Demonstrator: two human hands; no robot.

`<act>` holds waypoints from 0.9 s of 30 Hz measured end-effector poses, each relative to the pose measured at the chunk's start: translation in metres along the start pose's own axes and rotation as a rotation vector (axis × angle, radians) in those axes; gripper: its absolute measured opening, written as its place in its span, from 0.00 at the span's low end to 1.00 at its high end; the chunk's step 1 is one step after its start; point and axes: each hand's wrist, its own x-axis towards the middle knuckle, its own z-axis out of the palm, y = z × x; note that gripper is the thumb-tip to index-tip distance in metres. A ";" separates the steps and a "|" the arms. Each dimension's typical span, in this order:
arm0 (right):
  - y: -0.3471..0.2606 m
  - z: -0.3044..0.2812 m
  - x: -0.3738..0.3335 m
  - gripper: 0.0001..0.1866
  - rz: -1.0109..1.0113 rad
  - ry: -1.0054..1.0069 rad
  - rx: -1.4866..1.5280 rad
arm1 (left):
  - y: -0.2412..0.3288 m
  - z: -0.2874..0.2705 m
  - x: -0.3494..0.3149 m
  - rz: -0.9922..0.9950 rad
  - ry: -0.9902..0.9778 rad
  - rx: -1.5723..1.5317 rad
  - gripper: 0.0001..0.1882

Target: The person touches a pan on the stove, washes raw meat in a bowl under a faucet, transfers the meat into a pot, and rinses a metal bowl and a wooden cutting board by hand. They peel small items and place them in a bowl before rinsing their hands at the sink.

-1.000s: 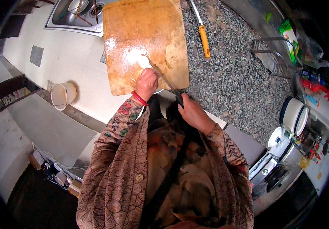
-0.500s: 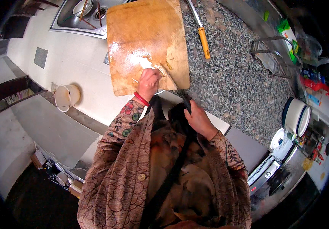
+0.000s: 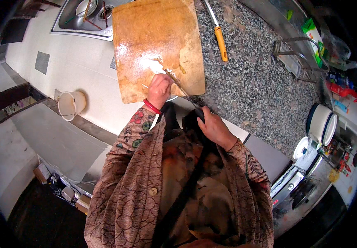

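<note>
On the near part of a large wooden cutting board (image 3: 158, 33), my left hand (image 3: 159, 89) is closed, its fingers curled inward. Whatever those fingers hold is hidden. My right hand (image 3: 216, 128) grips the dark handle of a knife (image 3: 182, 88) just off the board's near right edge. Its blade slants up and left across the board, with the tip side close to my left fingertips. A small yellowish scrap (image 3: 182, 70) lies right of the blade. Below my left hand a white curved rim (image 3: 172, 98) peeks out at the board's near edge; the rest is covered.
A yellow-handled knife (image 3: 220, 43) lies on the speckled counter (image 3: 244, 74) right of the board. A steel sink (image 3: 71, 27) with a bowl and chopsticks is at far left. A white bucket (image 3: 71, 106) stands left, a metal rack (image 3: 296, 58) and white pot (image 3: 322, 124) right.
The knife has shifted left and its blade now reaches closer to my left fingertips. My right hand has moved slightly left. My left hand stays closed at nearly the same place on the board.
</note>
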 end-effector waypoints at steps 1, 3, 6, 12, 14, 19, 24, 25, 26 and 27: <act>0.000 0.000 0.001 0.17 0.011 -0.010 0.000 | 0.000 0.000 0.000 -0.002 0.001 0.003 0.07; -0.002 -0.003 0.002 0.17 0.049 -0.047 -0.001 | 0.001 0.000 0.000 -0.006 0.003 0.010 0.07; 0.001 -0.004 0.007 0.18 0.032 -0.064 -0.023 | 0.000 0.001 -0.001 -0.004 0.013 0.002 0.07; -0.003 0.011 0.029 0.16 -0.016 -0.007 -0.026 | -0.008 -0.002 -0.002 -0.017 -0.019 0.010 0.08; -0.004 0.019 0.032 0.14 0.002 0.011 -0.040 | -0.013 -0.002 -0.001 -0.015 -0.025 0.042 0.08; -0.010 0.026 0.029 0.12 0.043 0.069 -0.135 | -0.015 -0.001 -0.005 -0.023 -0.072 0.095 0.09; -0.011 0.012 0.021 0.14 0.062 0.075 -0.180 | -0.011 0.001 -0.001 -0.043 -0.022 0.027 0.08; -0.014 0.008 0.018 0.15 0.057 0.063 -0.167 | -0.011 -0.001 0.000 -0.044 -0.033 0.041 0.07; -0.013 0.008 0.016 0.17 0.022 0.104 -0.167 | -0.010 -0.002 0.001 -0.045 -0.043 0.056 0.06; -0.013 0.009 0.013 0.18 -0.018 0.144 -0.165 | -0.008 -0.005 0.003 -0.076 -0.039 0.034 0.06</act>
